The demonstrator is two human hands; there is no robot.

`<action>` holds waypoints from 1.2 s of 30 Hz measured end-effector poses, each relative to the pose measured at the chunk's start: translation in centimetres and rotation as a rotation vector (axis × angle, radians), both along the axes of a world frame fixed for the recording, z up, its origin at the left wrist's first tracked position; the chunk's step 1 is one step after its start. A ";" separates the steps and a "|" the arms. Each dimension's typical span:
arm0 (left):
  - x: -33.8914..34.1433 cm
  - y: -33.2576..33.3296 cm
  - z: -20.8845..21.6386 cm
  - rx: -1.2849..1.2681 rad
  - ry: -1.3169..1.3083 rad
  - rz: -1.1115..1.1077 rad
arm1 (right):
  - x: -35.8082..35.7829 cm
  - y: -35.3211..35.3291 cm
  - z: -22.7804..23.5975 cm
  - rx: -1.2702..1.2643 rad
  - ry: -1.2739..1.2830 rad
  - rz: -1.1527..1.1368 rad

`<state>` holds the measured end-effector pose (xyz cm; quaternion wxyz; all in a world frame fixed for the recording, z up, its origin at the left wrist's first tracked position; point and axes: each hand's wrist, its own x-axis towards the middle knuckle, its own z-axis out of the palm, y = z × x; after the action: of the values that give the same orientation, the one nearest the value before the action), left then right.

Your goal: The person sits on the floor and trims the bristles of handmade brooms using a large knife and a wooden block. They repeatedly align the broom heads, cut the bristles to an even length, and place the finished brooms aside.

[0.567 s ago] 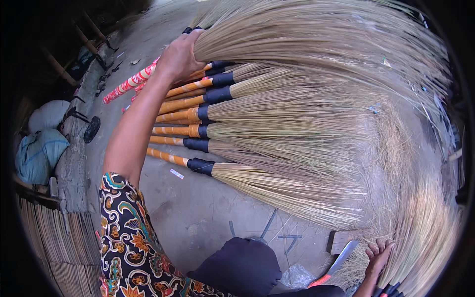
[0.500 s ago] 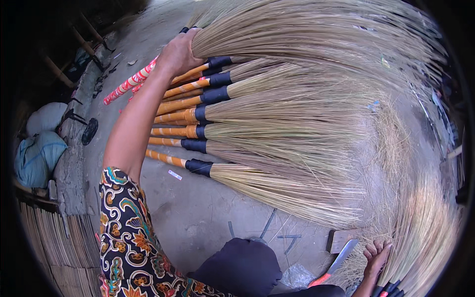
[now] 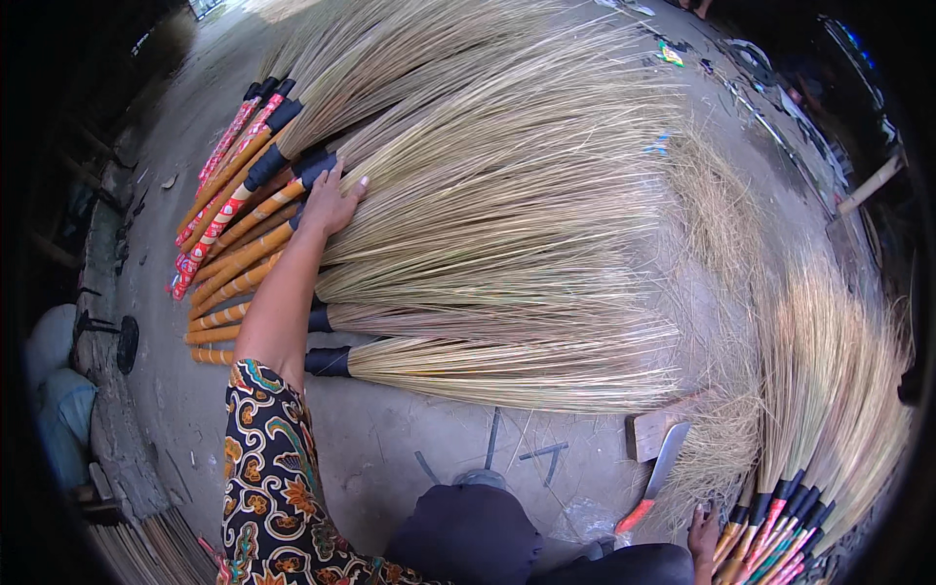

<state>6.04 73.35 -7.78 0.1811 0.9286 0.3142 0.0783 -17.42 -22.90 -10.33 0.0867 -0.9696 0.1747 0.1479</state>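
Grass brooms (image 3: 507,234) lie fanned out on the ground, their orange-brown handles to the left and black bindings at the necks. My left hand (image 3: 331,205) rests over the necks of the middle brooms, thumb and finger apart, touching black binding and bristles. Beyond it lies a broom with a red-and-white patterned handle (image 3: 216,234). At the lower right my right hand (image 3: 702,536) is beside the handles of a second group of brooms (image 3: 824,380). Its fingertips point up with a gap between them, and no object shows in them.
A large knife (image 3: 667,460) with a red handle leans by a wooden block (image 3: 651,434). Loose straw (image 3: 717,210) is heaped past the bristle ends. Pale blue sacks (image 3: 66,405) stand at the left. My dark-clothed knee (image 3: 468,536) is in front.
My left hand has let go of the far broom with the patterned handle and come back nearer, onto the middle brooms. My right hand is lower, by the handles. The view has shifted.
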 end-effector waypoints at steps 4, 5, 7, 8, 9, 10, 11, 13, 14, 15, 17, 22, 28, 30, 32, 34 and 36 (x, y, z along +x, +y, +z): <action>-0.6 -0.6 -1.0 0.081 0.076 -0.030 | -3.2 -2.4 -0.6 -0.072 -0.028 -0.058; -0.7 -0.6 -1.3 0.103 0.052 -0.036 | -3.9 -3.3 -1.1 -0.074 -0.065 -0.107; -1.1 -0.8 -2.0 0.165 -0.085 -0.163 | -5.3 -5.6 -2.4 -0.224 -0.149 -0.119; -1.3 -1.1 -2.4 0.247 -0.155 -0.187 | -5.8 -6.9 -3.1 -0.207 -0.215 -0.176; -1.6 -1.4 -2.5 0.255 -0.160 -0.207 | -6.4 -8.4 -3.6 -0.217 -0.235 -0.300; -2.1 -2.0 -2.7 0.246 -0.172 -0.173 | -6.9 -9.9 -4.0 -0.297 -0.243 -0.318; -2.7 -2.8 -2.9 0.263 -0.223 -0.184 | -7.4 -11.5 -4.3 -0.344 -0.262 -0.342; -4.8 -5.2 -3.0 0.359 -0.239 -0.229 | -8.1 -14.8 -4.3 -0.363 -0.318 -0.463; -6.3 -6.7 -3.2 0.395 -0.263 -0.236 | -8.4 -16.4 -4.2 -0.395 -0.345 -0.476; -7.5 -8.5 -3.4 0.554 -0.268 -0.231 | -8.7 -18.1 -4.1 -0.406 -0.372 -0.503; -10.9 -12.8 -4.0 0.564 -0.250 -0.193 | -9.0 -21.4 -4.2 -0.426 -0.334 -0.615; -15.6 -25.0 -2.5 0.489 -0.122 -0.294 | -9.8 -29.6 -5.3 -0.527 -0.246 -0.753; -11.3 -40.2 3.5 0.372 -0.187 -0.702 | -10.9 -35.1 -4.0 -0.279 -0.069 -0.629; -8.4 -46.2 5.4 0.249 -0.223 -0.832 | -11.6 -33.8 -3.0 -0.136 -0.087 -0.440; -6.6 -52.9 7.1 0.123 -0.242 -0.995 | -12.3 -30.3 -2.1 0.068 -0.281 -0.453; -5.7 -59.8 8.1 -0.148 -0.169 -1.093 | -12.7 -25.3 -1.2 0.193 -0.389 -0.489; -5.0 -66.6 8.6 -0.353 -0.054 -1.140 | -12.8 -20.1 0.0 0.255 -0.415 -0.549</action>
<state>0.99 6.70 0.79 0.3543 0.9044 -0.2300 -0.0610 -30.20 -42.96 -10.32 0.2770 -0.8772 0.3875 -0.0600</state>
